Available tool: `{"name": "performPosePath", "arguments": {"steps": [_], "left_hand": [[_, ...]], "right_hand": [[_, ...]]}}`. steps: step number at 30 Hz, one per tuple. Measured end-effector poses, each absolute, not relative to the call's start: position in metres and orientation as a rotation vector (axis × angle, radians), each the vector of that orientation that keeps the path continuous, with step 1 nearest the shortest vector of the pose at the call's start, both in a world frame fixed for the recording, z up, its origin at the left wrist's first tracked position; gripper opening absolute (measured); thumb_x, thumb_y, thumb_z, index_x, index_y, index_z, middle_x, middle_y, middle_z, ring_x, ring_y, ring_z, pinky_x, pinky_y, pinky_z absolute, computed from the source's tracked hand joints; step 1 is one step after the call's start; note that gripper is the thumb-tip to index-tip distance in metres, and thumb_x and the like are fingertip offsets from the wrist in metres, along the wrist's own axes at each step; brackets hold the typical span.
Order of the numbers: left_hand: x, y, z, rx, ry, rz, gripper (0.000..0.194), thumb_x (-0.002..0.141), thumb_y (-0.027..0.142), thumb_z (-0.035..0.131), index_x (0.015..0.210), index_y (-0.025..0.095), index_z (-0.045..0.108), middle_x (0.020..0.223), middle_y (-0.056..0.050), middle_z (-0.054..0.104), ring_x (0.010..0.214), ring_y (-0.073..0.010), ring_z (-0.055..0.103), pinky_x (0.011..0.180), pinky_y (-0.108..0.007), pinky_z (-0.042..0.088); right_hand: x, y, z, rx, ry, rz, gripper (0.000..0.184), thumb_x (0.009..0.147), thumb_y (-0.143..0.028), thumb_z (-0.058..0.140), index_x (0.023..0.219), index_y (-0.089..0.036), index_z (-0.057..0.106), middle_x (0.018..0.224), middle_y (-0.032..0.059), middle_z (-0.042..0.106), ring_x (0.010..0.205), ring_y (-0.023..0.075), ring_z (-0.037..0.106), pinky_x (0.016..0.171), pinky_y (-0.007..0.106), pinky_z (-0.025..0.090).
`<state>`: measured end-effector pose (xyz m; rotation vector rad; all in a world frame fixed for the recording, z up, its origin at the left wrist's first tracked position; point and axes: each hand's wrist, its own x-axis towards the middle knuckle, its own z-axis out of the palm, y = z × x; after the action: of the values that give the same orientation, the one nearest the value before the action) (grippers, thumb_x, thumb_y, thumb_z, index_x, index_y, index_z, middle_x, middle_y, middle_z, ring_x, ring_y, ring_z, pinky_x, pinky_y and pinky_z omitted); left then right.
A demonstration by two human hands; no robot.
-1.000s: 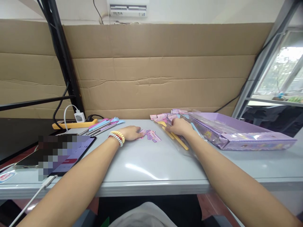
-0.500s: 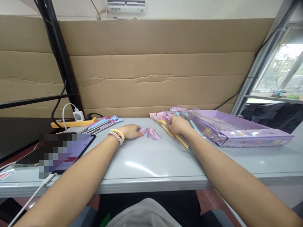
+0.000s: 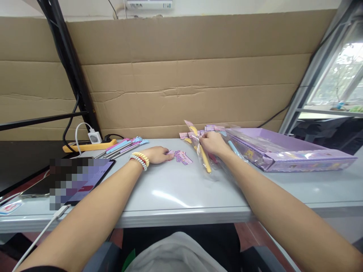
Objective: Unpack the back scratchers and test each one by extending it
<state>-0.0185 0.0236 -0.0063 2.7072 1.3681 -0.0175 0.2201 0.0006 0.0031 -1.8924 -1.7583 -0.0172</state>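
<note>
My right hand (image 3: 213,143) is closed on a yellow back scratcher (image 3: 204,158) in a clear plastic sleeve. It tilts above the table, its upper end leaning left. Behind that hand lie more sleeved back scratchers with pink card tops (image 3: 183,135), partly hidden; a blue handle (image 3: 233,148) shows to the right. My left hand (image 3: 155,155), wearing beaded bracelets, rests on the table with thumb and finger closed at a small purple card. Several loose purple cards (image 3: 183,157) lie just right of its fingertips.
An open lilac box (image 3: 309,166) stands at right. Pink, blue and purple back scratchers (image 3: 121,147) lie at back left, near a yellow power strip (image 3: 87,146) with a white charger (image 3: 94,136). A tablet (image 3: 93,181) and white cable (image 3: 39,238) are at left. Cardboard (image 3: 184,83) backs the table.
My right hand has lifted one sleeved yellow back scratcher off the others and tilted it more upright. My left hand stays at the cards. The view has shifted slightly.
</note>
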Motion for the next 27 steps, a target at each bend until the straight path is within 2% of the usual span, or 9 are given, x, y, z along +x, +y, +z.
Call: {"name": "performPosePath", "arguments": {"steps": [5, 9, 13, 20, 27], "left_hand": [[-0.0192, 0.0259, -0.0075, 2.707, 1.360, -0.018, 0.075, 0.079, 0.070, 0.019, 0.113, 0.016, 0.058, 0.116, -0.012, 0.060, 0.099, -0.0237, 0.057, 0.084, -0.030, 0.041], [-0.0206, 0.0259, -0.0081, 2.679, 1.334, 0.003, 0.077, 0.078, 0.072, 0.015, 0.112, 0.018, 0.059, 0.111, -0.010, 0.063, 0.095, -0.0221, 0.058, 0.084, -0.029, 0.041], [-0.0211, 0.0266, -0.0090, 2.683, 1.337, 0.018, 0.077, 0.078, 0.072, 0.016, 0.114, 0.018, 0.058, 0.115, -0.010, 0.061, 0.098, -0.0224, 0.057, 0.086, -0.029, 0.040], [-0.0203, 0.0296, -0.0080, 2.693, 1.323, -0.019, 0.079, 0.077, 0.073, 0.015, 0.111, 0.017, 0.059, 0.111, -0.011, 0.063, 0.095, -0.0228, 0.058, 0.084, -0.029, 0.040], [-0.0176, 0.0297, -0.0063, 2.669, 1.370, -0.041, 0.078, 0.077, 0.073, 0.018, 0.112, 0.017, 0.059, 0.111, -0.011, 0.063, 0.096, -0.0230, 0.058, 0.085, -0.030, 0.039]], "right_hand": [[0.2172, -0.0023, 0.0046, -1.916, -1.808, 0.047, 0.031, 0.080, -0.029, 0.038, 0.066, -0.015, 0.062, 0.045, 0.0071, 0.054, 0.050, 0.0198, 0.055, 0.056, 0.028, 0.038], [0.2150, -0.0060, 0.0074, -1.890, -1.832, 0.039, 0.033, 0.082, -0.030, 0.035, 0.066, -0.015, 0.060, 0.046, 0.0073, 0.054, 0.050, 0.0192, 0.053, 0.055, 0.028, 0.037], [0.2139, -0.0088, 0.0070, -1.848, -1.837, 0.085, 0.037, 0.085, -0.034, 0.032, 0.065, -0.016, 0.057, 0.043, 0.0053, 0.051, 0.046, 0.0175, 0.050, 0.054, 0.027, 0.036], [0.2134, -0.0083, 0.0056, -1.775, -1.831, 0.101, 0.031, 0.082, -0.031, 0.036, 0.057, -0.018, 0.048, 0.039, 0.0014, 0.045, 0.039, 0.0134, 0.044, 0.047, 0.025, 0.031], [0.2170, -0.0015, 0.0037, -1.738, -1.834, 0.026, 0.023, 0.077, -0.025, 0.040, 0.056, -0.018, 0.046, 0.042, 0.0006, 0.044, 0.044, 0.0138, 0.044, 0.050, 0.025, 0.031]]}}
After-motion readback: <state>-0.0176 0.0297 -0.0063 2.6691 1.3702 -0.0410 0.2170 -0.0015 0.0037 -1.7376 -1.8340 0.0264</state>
